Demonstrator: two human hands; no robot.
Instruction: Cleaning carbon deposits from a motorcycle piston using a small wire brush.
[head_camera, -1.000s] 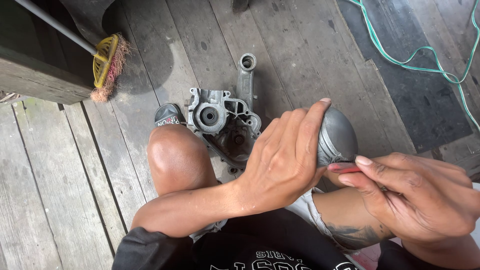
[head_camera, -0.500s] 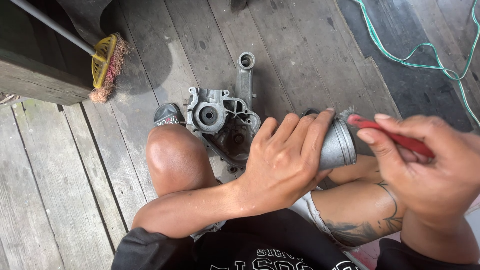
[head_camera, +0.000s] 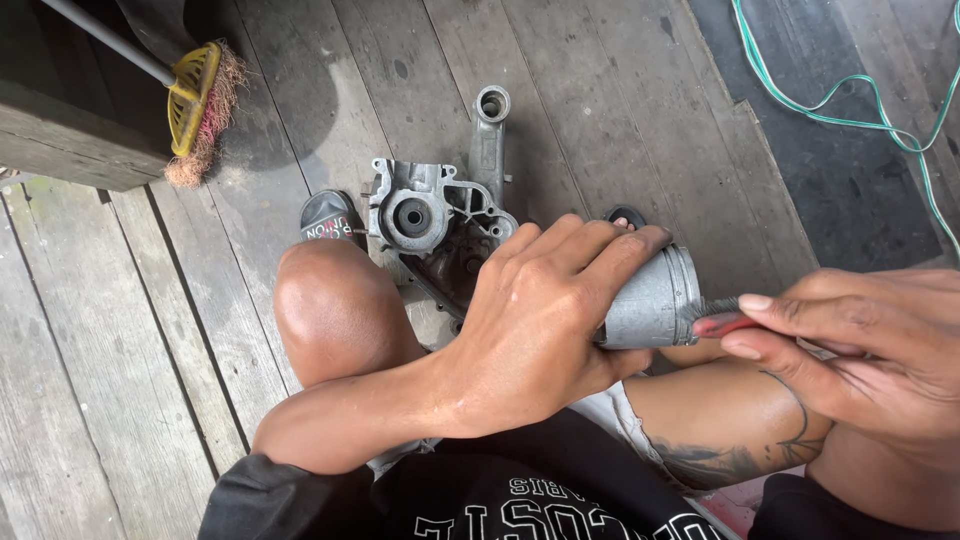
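Brush working at the open mouth of a metal cup, held over the lap.

The left hand (head_camera: 535, 335) was wrapped around a grey metal cup (head_camera: 652, 300), held above the knees, its long axis lying roughly level and its open end pointing right. The right hand (head_camera: 860, 345) pinched a red-handled brush (head_camera: 722, 320), bristles at the rim (possibly just inside; the view was poor). Cleaning looked under way, not finished. A grey engine casing (head_camera: 435, 215) lay untouched on the wooden floor (head_camera: 120, 360).

A yellow broom (head_camera: 195, 100) and green cord (head_camera: 850, 95) lie on wooden planks (head_camera: 110, 330).
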